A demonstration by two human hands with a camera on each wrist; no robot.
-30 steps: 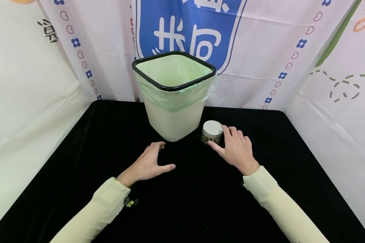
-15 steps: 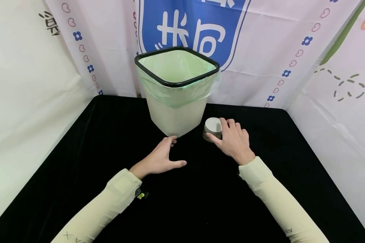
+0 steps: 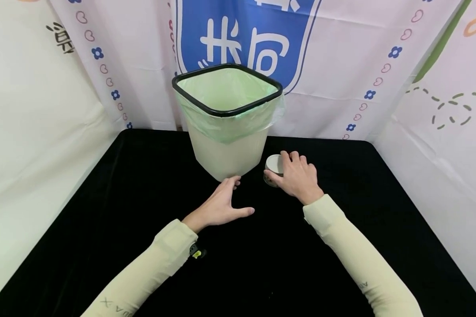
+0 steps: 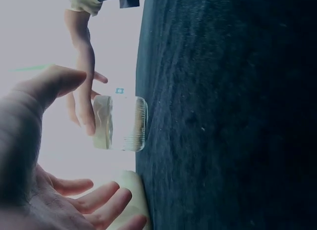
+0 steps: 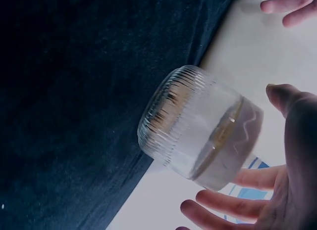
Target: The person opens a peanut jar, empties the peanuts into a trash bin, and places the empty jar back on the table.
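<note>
A small clear ribbed jar (image 5: 185, 123) with a white lid (image 3: 274, 164) stands upright on the black cloth, some brown contents showing near its base. My right hand (image 3: 300, 178) is around the lid's right side, partly hiding the jar in the head view. In the right wrist view the thumb (image 5: 282, 97) is apart from the lid, and the fingers extend behind it; whether they touch it I cannot tell. My left hand (image 3: 218, 204) holds nothing, thumb spread from the extended fingers, in front of the bin and left of the jar.
Behind the hands stands a pale waste bin (image 3: 226, 154) with a black rim (image 3: 222, 113) and a green bag liner (image 3: 230, 127). The black cloth (image 3: 238, 273) covers the table. Printed curtains (image 3: 325, 66) rise along the back and sides.
My left hand has moved rightward, nearer the jar. My right hand has shifted left and farther over the lid. The bin and jar seem to stay in place while the head view shifts slightly.
</note>
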